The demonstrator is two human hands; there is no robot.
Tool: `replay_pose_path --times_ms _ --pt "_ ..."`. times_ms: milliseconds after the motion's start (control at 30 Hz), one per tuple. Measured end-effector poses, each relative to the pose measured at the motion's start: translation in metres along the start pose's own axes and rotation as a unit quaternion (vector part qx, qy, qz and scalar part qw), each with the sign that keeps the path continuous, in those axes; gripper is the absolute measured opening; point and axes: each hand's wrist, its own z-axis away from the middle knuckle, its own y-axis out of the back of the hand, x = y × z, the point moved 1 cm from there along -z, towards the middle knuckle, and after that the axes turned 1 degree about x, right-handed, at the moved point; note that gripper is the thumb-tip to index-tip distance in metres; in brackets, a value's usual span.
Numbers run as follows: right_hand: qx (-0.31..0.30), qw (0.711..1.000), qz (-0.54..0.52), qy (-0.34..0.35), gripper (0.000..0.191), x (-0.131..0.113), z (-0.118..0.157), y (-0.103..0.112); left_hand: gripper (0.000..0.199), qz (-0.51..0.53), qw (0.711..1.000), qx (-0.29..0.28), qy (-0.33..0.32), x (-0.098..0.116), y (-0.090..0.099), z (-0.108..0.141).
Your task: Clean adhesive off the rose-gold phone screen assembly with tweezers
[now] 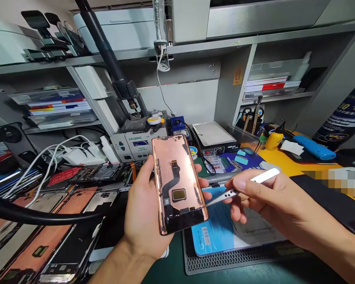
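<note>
A copper-coloured phone screen panel (185, 173) is held tilted up in my left hand (143, 205), its back side facing me. The thumb lies along its left edge and the fingertips show past its right edge. A black flex cable (175, 177) runs down the panel, beside a small dark rectangular window. My right hand (254, 193) pinches silver tweezers (263, 177) between thumb and fingers. The tweezer tips point left and meet the panel near its lower right edge, just above the black bottom strip.
Several phone panels (71, 221) lie at the left. Behind the hands stand a soldering station (136, 144) and a heating plate (214, 134). A blue package (215, 232) rests on a grey perforated mat (195, 264). A yellow bottle (274, 138) is at the right.
</note>
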Motion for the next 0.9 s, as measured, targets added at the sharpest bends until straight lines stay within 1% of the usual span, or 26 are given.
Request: replay_pose_path --times_ms 67,200,367,533,733,900 --pt "-0.003 1.000 0.007 -0.004 0.024 0.0001 0.0002 -0.0006 0.065 0.003 1.000 -0.006 -0.003 -0.0002 -0.0002 0.0001" --pt "0.002 1.000 0.011 -0.017 0.025 0.0011 -0.0002 -0.0020 0.061 0.010 1.000 0.009 -0.008 0.0003 -0.0010 -0.0008" --pt "0.011 1.000 0.021 -0.020 0.029 0.0021 -0.0003 -0.0022 0.073 -0.008 1.000 0.016 0.023 0.0010 -0.0006 -0.0004" --pt "0.008 0.999 0.027 -0.022 0.031 0.0023 -0.0008 -0.0022 0.066 0.022 0.999 0.026 0.005 0.0008 -0.0025 0.0000" --pt "0.023 0.999 0.021 -0.025 0.028 0.0031 -0.0022 -0.0020 0.065 0.027 0.999 0.036 0.000 0.0005 -0.0060 -0.0011" --pt "0.016 0.999 0.030 -0.026 0.030 0.0046 -0.0021 -0.0015 0.063 0.035 0.998 0.043 -0.011 0.0000 -0.0065 -0.0005"
